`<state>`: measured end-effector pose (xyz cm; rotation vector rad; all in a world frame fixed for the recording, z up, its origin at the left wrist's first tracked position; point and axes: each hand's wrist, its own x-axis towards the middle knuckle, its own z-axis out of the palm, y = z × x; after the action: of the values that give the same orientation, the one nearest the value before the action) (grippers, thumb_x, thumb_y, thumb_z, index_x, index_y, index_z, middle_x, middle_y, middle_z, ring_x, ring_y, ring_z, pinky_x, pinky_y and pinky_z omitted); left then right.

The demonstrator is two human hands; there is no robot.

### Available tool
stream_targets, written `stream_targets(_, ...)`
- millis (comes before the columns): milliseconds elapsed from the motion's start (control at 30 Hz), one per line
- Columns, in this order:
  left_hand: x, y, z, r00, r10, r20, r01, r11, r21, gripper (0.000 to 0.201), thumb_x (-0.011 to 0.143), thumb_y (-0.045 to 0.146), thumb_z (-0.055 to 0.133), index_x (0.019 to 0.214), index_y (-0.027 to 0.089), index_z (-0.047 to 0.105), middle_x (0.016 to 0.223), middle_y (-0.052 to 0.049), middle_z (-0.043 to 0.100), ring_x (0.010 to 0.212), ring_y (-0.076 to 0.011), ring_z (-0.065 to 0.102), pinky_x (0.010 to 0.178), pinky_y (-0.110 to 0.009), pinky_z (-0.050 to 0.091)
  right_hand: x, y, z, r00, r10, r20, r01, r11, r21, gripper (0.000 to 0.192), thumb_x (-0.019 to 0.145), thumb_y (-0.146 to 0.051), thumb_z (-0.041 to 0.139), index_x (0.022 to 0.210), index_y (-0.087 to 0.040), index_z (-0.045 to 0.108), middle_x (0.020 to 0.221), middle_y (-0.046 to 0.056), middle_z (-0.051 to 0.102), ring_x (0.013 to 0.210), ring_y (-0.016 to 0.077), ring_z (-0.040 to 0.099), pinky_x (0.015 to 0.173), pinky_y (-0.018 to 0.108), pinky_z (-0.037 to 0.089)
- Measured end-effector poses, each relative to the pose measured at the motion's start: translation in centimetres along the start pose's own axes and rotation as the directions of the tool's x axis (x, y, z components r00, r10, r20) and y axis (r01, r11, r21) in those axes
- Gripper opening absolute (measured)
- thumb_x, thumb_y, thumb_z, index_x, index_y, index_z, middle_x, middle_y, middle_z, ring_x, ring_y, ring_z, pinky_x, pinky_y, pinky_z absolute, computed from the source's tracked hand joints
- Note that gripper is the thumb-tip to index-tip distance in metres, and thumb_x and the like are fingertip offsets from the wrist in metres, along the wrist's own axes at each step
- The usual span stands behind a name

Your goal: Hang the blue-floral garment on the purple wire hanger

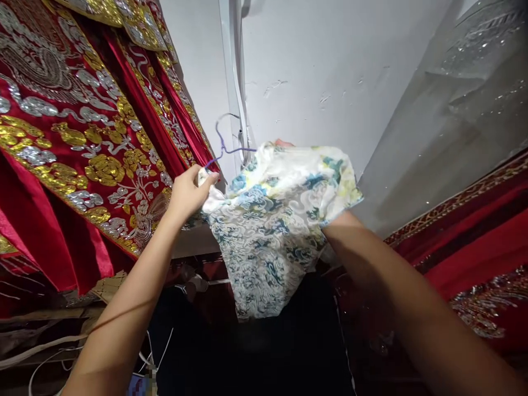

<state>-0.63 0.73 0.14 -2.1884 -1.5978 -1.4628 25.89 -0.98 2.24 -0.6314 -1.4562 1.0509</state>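
Note:
A thin purple hanger (pixel 223 147) sits partly inside a white garment (pixel 268 236) with blue, green and yellow floral print. My left hand (pixel 193 190) pinches the cloth together with one arm of the hanger at the garment's left shoulder. On the other side, my right arm reaches in under the printed cloth. Only a bit of my right hand (pixel 284 143) shows above the top edge, so its grip is hidden. The hanger's hook stands free above the neckline, and the body of the garment hangs down toward me.
Red cloth with gold and silver sequin embroidery (pixel 103 132) hangs on the left. A white wall (pixel 313 77) stands ahead, with a pale vertical strip (pixel 235 71). Clear plastic sheeting (pixel 466 110) and more red embroidered cloth (pixel 487 258) are on the right. Cords lie at lower left.

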Motion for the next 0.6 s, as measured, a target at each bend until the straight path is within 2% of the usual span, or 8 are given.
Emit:
stream_targets(67, 0.4, -0.9, -0.2, 0.996, -0.036, -0.087, 0.035, 0.999, -0.019, 0.044, 0.090, 0.047, 0.064, 0.061, 0.019, 0.047, 0.054, 0.005, 0.039, 0.054, -0.0121, 0.035, 0.053, -0.026, 0.024, 0.2, -0.4, 1.5, 0.963, 0.024, 0.269, -0.034, 0.999, 0.034, 0.034, 0.093, -0.044, 0.062, 0.110, -0.015, 0.063, 0.092, 0.002, 0.068, 0.073, 0.0097, 0.059, 0.075, 0.026, 0.055)
stream_targets(167, -0.4, -1.5, -0.2, 0.990, -0.051, -0.129, 0.020, 0.973, -0.231, 0.046, 0.097, 0.049, 0.055, 0.062, 0.018, 0.050, 0.057, 0.003, 0.044, 0.055, -0.0120, 0.040, 0.054, -0.025, 0.029, -0.3, 0.4, 3.3, 0.786, 0.108, 0.609, 0.062, 0.966, -0.251, 0.028, 0.093, -0.041, 0.062, 0.101, -0.016, 0.071, 0.090, 0.005, 0.070, 0.075, 0.0141, 0.063, 0.072, 0.030, 0.055)
stream_targets(233, -2.0, -1.1, 0.1, 0.995, -0.002, -0.096, -0.036, 0.921, -0.387, 0.046, 0.098, 0.052, 0.051, 0.069, 0.018, 0.057, 0.062, 0.001, 0.051, 0.059, -0.0124, 0.046, 0.056, -0.025, 0.035, -1.0, 1.5, 3.6, 0.820, -0.016, 0.572, 0.323, 0.839, -0.439, 0.023, 0.095, -0.034, 0.057, 0.095, -0.016, 0.072, 0.087, 0.006, 0.070, 0.082, 0.0187, 0.064, 0.077, 0.035, 0.054)
stream_targets(267, -2.9, -0.7, 0.2, 0.997, 0.030, -0.070, -0.058, 0.892, -0.448, 0.046, 0.099, 0.054, 0.049, 0.073, 0.018, 0.061, 0.064, 0.000, 0.053, 0.060, -0.0127, 0.049, 0.057, -0.025, 0.037, -1.4, 2.2, 3.6, 0.848, -0.153, 0.508, 0.434, 0.751, -0.498, 0.021, 0.095, -0.027, 0.055, 0.102, -0.017, 0.071, 0.093, 0.008, 0.071, 0.092, 0.0212, 0.064, 0.085, 0.039, 0.053)
stream_targets(333, -4.6, 0.7, 0.6, 0.997, 0.073, -0.024, -0.074, 0.831, -0.551, 0.051, 0.099, 0.060, 0.044, 0.081, 0.018, 0.066, 0.064, -0.001, 0.056, 0.060, -0.0131, 0.052, 0.057, -0.025, 0.040, -2.1, 3.7, 3.1, 0.829, -0.344, 0.441, 0.555, 0.605, -0.571, 0.038, 0.090, -0.017, 0.053, 0.127, -0.018, 0.062, 0.117, 0.011, 0.068, 0.114, 0.0254, 0.059, 0.101, 0.045, 0.048)
stream_targets(433, -6.2, 3.7, 1.3, 0.996, 0.068, 0.049, -0.012, 0.691, -0.723, 0.063, 0.098, 0.068, 0.034, 0.083, 0.018, 0.068, 0.064, -0.003, 0.060, 0.059, -0.0140, 0.057, 0.060, -0.027, 0.047, -3.4, 6.2, 2.9, 0.756, -0.301, 0.581, 0.646, 0.484, -0.590, 0.083, 0.083, -0.027, 0.064, 0.157, -0.016, 0.028, 0.154, 0.017, 0.042, 0.143, 0.0328, 0.037, 0.119, 0.054, 0.032)
stream_targets(500, -6.4, 5.9, 1.7, 0.995, 0.027, 0.097, 0.064, 0.574, -0.816, 0.067, 0.097, 0.071, 0.029, 0.083, 0.018, 0.067, 0.068, -0.004, 0.063, 0.064, -0.0150, 0.062, 0.065, -0.029, 0.053, -4.2, 8.0, 3.2, 0.751, -0.262, 0.606, 0.654, 0.421, -0.629, 0.110, 0.077, -0.038, 0.073, 0.161, -0.013, 0.007, 0.162, 0.021, 0.025, 0.150, 0.0392, 0.023, 0.122, 0.060, 0.022)
stream_targets(600, -6.1, 8.0, 2.0, 0.990, -0.034, 0.139, 0.139, 0.465, -0.874, 0.055, 0.099, 0.066, 0.038, 0.092, 0.020, 0.067, 0.081, -0.004, 0.068, 0.077, -0.0158, 0.068, 0.077, -0.030, 0.057, -5.4, 9.9, 2.9, 0.779, -0.347, 0.523, 0.625, 0.360, -0.693, 0.121, 0.075, -0.044, 0.075, 0.161, -0.013, -0.004, 0.153, 0.024, 0.035, 0.140, 0.0415, 0.037, 0.116, 0.060, 0.033)
